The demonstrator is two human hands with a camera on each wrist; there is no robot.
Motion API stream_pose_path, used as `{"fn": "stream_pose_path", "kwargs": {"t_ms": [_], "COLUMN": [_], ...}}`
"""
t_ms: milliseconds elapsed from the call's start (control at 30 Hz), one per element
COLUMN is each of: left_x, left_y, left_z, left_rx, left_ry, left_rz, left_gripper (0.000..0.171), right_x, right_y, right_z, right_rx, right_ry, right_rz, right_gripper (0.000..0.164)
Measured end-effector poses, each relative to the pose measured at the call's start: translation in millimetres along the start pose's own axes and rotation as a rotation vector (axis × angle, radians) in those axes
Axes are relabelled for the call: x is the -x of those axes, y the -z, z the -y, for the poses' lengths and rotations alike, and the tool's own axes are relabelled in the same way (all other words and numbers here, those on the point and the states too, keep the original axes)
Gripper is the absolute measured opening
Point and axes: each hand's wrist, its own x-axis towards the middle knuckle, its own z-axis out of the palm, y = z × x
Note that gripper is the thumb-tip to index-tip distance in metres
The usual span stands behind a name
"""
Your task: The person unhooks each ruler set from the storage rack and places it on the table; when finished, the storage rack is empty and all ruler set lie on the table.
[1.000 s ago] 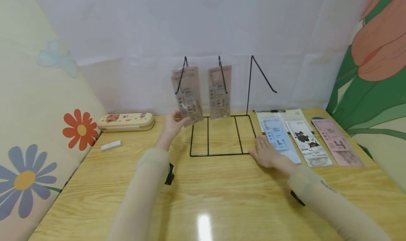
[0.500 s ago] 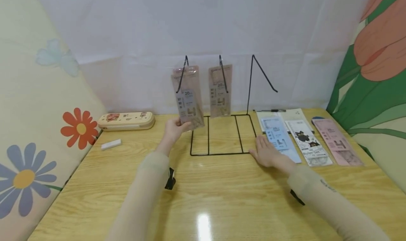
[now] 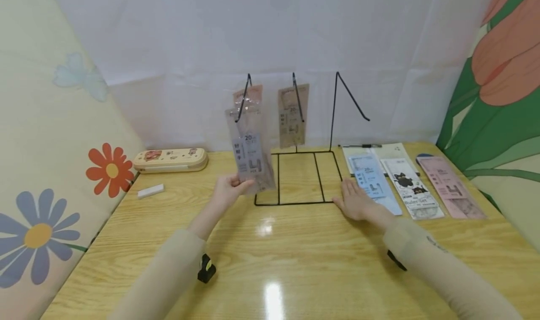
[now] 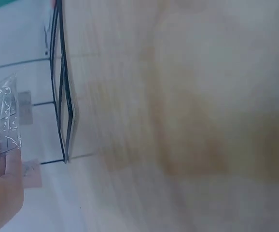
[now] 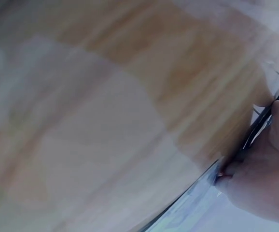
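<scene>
From where I stand, the left hand (image 3: 229, 189) has thumb and fingers pinched on the lower left edge of a clear plastic packet with a grey-lilac label (image 3: 251, 158), which leans in front of the black wire rack (image 3: 300, 203). The tip of the bent left hook (image 3: 243, 98) crosses the packet's top; whether the wire runs through its hanging hole, I can't tell. Behind it a flat pinkish packet (image 3: 254, 93) hangs on that hook, and a brownish-pink packet (image 3: 293, 118) hangs on the middle one. The right hook (image 3: 353, 96) bears nothing.

The right hand (image 3: 356, 203) lies flat, fingers stretched out and gripping nothing, at the rack's front right corner, near a pale blue packet (image 3: 369, 179) on the wooden table (image 3: 295, 254). I take it to be steadying the frame.

The step in hand seems to be working the packet along the left hook. To my eye, the next move calls for keeping the pinch light, guiding the packet's top squarely past the hook's tip, and holding the base firm.
</scene>
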Motion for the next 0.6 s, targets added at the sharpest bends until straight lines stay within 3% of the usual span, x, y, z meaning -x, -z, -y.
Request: {"fn": "stream_pose_path", "kwargs": {"t_ms": [167,400,500,600], "left_x": [33.4,78.9,95.9,107.3], "left_y": [5.6,19.8,31.7,47.7], "left_z": [1.3,1.9,2.1,3.2], "left_rx": [0.027,-0.01,-0.024,-0.045], "left_ry": [-0.048,-0.134,-0.129,-0.061], "left_rz": [0.057,0.091,0.093,0.095], "left_gripper": [0.031,0.025,0.025,0.029], "right_x": [-0.6,-2.2,-1.9,-1.5], "right_y": [-1.5,-2.8,-2.6,-2.4], "right_z": [-0.6,-2.0,-1.4,-0.6], "right_rx": [0.002,0.012,0.004,0.003], "right_ry": [0.0,-0.019,-0.024,-0.025], "right_rz": [0.001,0.005,0.005,0.004], "right_gripper": [0.067,0.068,0.068,0.068]}}
